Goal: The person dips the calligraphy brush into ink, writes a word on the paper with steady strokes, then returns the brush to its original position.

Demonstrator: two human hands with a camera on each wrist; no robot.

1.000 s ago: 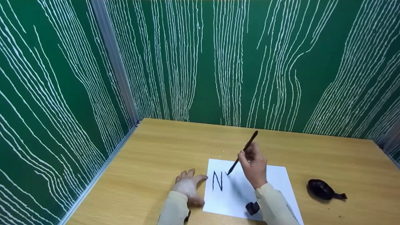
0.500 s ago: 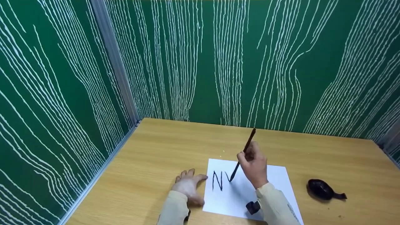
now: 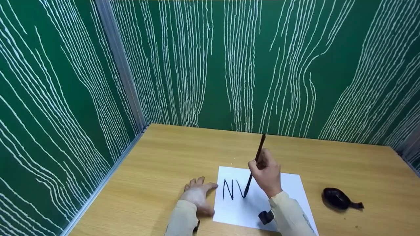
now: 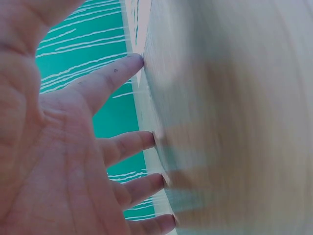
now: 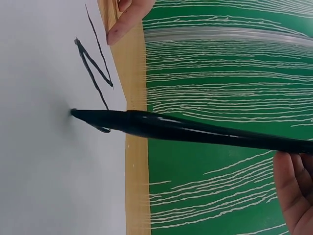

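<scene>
I watch the right hand (image 3: 267, 173) pinch a black pen (image 5: 181, 129), tip on the paper (image 3: 236, 213) below the grip, shaft above, left hand (image 3: 196, 194) spread at the paper's left edge.

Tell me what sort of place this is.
It looks like an indoor booth or partitioned workstation, though its wider setting isn't shown. A wooden table is bordered by green panels with wavy white lines, and a grey post stands where two panels meet.
</scene>
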